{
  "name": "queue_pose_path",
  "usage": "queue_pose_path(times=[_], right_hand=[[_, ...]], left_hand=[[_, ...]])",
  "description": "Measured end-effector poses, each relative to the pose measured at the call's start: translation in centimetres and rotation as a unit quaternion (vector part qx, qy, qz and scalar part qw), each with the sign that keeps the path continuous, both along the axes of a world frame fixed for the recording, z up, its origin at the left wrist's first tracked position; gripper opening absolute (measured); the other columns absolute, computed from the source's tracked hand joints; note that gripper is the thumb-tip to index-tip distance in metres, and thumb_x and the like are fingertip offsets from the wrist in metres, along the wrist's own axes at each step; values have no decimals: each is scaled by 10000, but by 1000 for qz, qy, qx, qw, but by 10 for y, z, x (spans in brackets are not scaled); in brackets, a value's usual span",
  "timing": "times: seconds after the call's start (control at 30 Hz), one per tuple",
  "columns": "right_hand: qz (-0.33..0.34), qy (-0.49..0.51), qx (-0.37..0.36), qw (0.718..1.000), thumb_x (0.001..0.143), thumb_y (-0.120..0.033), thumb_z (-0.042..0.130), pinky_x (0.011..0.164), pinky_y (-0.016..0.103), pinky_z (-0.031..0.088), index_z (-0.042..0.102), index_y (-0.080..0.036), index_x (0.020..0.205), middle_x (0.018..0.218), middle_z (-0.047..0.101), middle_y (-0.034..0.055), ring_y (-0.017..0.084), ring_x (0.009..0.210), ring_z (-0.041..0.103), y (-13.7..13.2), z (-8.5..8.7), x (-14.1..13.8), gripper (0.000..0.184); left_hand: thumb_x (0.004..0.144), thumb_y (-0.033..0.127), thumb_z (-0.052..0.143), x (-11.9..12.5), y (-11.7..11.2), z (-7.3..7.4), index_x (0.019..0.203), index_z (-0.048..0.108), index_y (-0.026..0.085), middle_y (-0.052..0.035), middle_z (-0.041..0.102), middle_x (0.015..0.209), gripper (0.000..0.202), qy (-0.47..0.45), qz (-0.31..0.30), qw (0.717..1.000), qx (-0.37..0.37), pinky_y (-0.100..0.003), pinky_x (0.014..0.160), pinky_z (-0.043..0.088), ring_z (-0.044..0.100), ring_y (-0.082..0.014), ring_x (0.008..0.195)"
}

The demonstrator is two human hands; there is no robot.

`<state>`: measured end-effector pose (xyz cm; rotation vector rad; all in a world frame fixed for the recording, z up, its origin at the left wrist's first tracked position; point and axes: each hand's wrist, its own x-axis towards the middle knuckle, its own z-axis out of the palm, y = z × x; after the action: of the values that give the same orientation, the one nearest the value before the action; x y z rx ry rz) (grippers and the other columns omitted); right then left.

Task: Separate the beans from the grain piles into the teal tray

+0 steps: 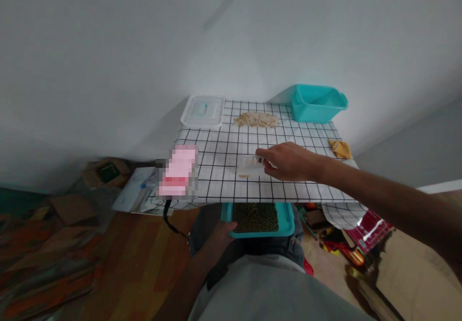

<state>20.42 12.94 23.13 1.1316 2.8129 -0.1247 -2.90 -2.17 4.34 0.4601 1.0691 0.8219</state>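
Note:
My right hand point(283, 161) is closed on the end of a flat white scraper-like piece point(247, 165), low over the table's front half. A few pale grains point(244, 176) lie along its near edge. Below the table's front edge, my left hand point(223, 232) grips the left rim of a turquoise tray point(286, 220) at my lap, thumb on top. Small greenish-brown beans point(254, 217) cover the tray's bottom. Toward the back of the table is a heap of pale flakes or grains point(257, 119), apart from both hands.
The table point(216, 167) has a white checked cover. On it are a translucent lidded box point(203, 111), a turquoise bin point(314, 114), a folded yellow cloth point(340, 149) and a blurred-out pink object point(179, 169). Cardboard and packages clutter the floor on both sides.

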Motion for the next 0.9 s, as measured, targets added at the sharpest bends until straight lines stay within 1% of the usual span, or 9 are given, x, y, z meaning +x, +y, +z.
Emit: queue_pose_path(times=[0.13, 0.2, 0.3, 0.37, 0.47, 0.53, 0.63, 0.77, 0.9], right_hand=[[9, -3, -12, 1000, 903, -255, 432, 572, 303, 246, 533, -173, 1159, 850, 708, 73, 181, 681, 602, -11, -2, 6, 288], [8, 8, -16, 1000, 901, -250, 437, 586, 299, 262, 524, -169, 1171, 869, 705, 73, 183, 709, 607, -13, -3, 10, 294], [-6, 24, -1, 1000, 902, -244, 430, 591, 298, 263, 523, -169, 1125, 886, 699, 72, 181, 718, 603, -9, -5, 14, 253], [-15, 26, 11, 999, 904, -251, 430, 585, 300, 255, 523, -169, 1097, 872, 696, 70, 181, 703, 597, -5, -7, 15, 230], [-7, 23, 10, 1000, 906, -263, 433, 580, 301, 242, 524, -174, 1111, 863, 697, 64, 178, 683, 590, -2, -10, 14, 241], [2, 18, 8, 1000, 908, -260, 427, 581, 302, 238, 528, -176, 1121, 860, 699, 64, 176, 676, 586, -3, -12, 12, 250], [7, 12, 7, 1000, 908, -253, 423, 582, 302, 238, 535, -173, 1115, 840, 697, 67, 177, 673, 584, -7, -13, 10, 248], [16, 19, 6, 1000, 902, -249, 426, 588, 300, 252, 538, -170, 1103, 828, 689, 67, 178, 679, 583, -14, -12, 11, 243], [30, 26, -3, 999, 900, -232, 422, 608, 297, 280, 537, -165, 1078, 844, 685, 75, 181, 708, 585, -20, -11, 13, 223]], left_hand=[[720, 293, 736, 5, 3, 14, 835, 724, 196, -34, 766, 847, 151, -24, 7, 1000, 2, -384, 980, 467, 672, -274, 1017], [749, 297, 691, 8, 5, 21, 862, 733, 183, -55, 776, 891, 166, -50, 3, 999, -5, -396, 1003, 454, 667, -286, 1053], [760, 276, 649, 13, 7, 29, 847, 739, 162, -84, 785, 915, 169, -83, 9, 996, -16, -424, 1031, 434, 657, -307, 1095], [751, 258, 653, 15, 7, 30, 853, 740, 163, -85, 787, 942, 164, -86, 21, 996, -16, -425, 1045, 423, 645, -309, 1124], [750, 276, 654, 14, 6, 29, 859, 743, 155, -99, 787, 961, 185, -74, 18, 997, -23, -441, 1052, 418, 636, -322, 1142], [743, 281, 662, 13, 6, 28, 810, 743, 160, -93, 789, 897, 161, -63, 15, 998, -25, -437, 1054, 418, 643, -325, 1124], [725, 258, 685, 10, 6, 29, 748, 740, 185, -61, 781, 809, 94, -51, 18, 998, -14, -410, 1046, 429, 658, -311, 1087], [739, 282, 675, 12, 7, 31, 782, 743, 194, -66, 783, 916, 119, -64, 20, 998, 3, -423, 1004, 465, 658, -313, 1086], [748, 275, 664, 14, 6, 27, 813, 748, 169, -89, 784, 943, 151, -53, 18, 998, 7, -434, 987, 475, 661, -321, 1074]])
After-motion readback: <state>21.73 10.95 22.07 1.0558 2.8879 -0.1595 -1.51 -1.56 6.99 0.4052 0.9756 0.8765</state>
